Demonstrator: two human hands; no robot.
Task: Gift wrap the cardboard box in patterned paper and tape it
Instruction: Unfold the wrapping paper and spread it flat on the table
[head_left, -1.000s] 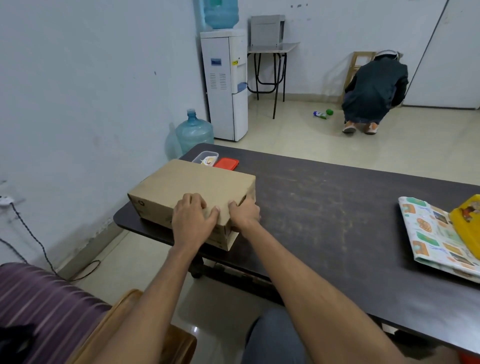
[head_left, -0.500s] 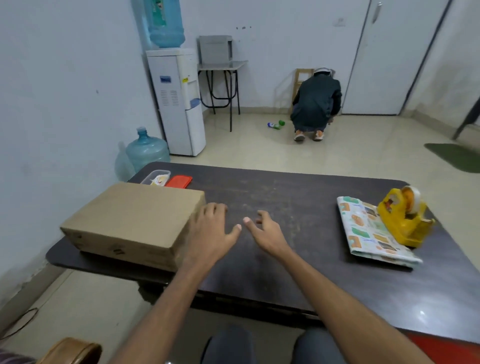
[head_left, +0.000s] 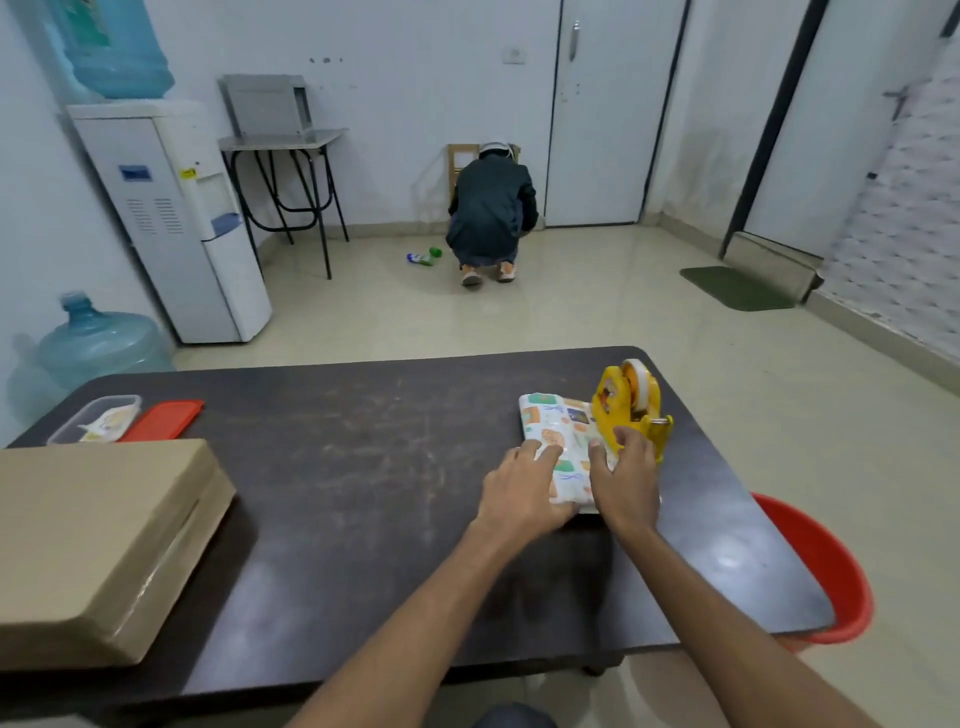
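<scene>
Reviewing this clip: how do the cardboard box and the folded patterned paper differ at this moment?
The cardboard box is plain brown; the patterned paper is white with coloured prints. The box is a thick block; the paper is a thin folded stack. No hand touches the box, while the left hand and right hand rest on the paper. Both lie on the dark table.

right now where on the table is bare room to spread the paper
Bare: the middle of the table, between cardboard box and patterned paper, down to the near edge. Crowded: right end, with tape dispenser, left hand, right hand; far-left corner, with container and red lid.
</scene>
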